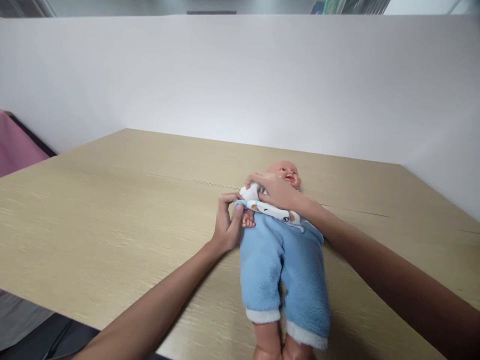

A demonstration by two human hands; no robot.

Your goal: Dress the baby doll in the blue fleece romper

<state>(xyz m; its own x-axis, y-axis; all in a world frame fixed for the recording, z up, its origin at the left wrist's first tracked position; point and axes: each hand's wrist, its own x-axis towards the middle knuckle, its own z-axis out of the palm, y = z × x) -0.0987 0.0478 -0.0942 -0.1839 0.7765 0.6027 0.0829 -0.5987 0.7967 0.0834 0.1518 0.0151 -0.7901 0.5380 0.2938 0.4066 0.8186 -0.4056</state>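
Observation:
A baby doll (pixel 288 174) lies on its back on the wooden table (pixel 112 210), head away from me. It wears fluffy light blue trousers (pixel 281 265) with white cuffs and a white printed top (pixel 275 210). My left hand (pixel 227 225) pinches the blue-edged sleeve cuff at the doll's small hand (pixel 248 219). My right hand (pixel 273 190) lies over the doll's chest, its fingers closed on the bunched white sleeve fabric at the shoulder. The doll's bare feet reach the bottom edge of the view.
A white partition wall (pixel 240 80) stands behind the table. A pink cloth-covered thing (pixel 15 145) shows at the far left, beyond the table's edge. Dark floor or fabric lies below the table's near left edge.

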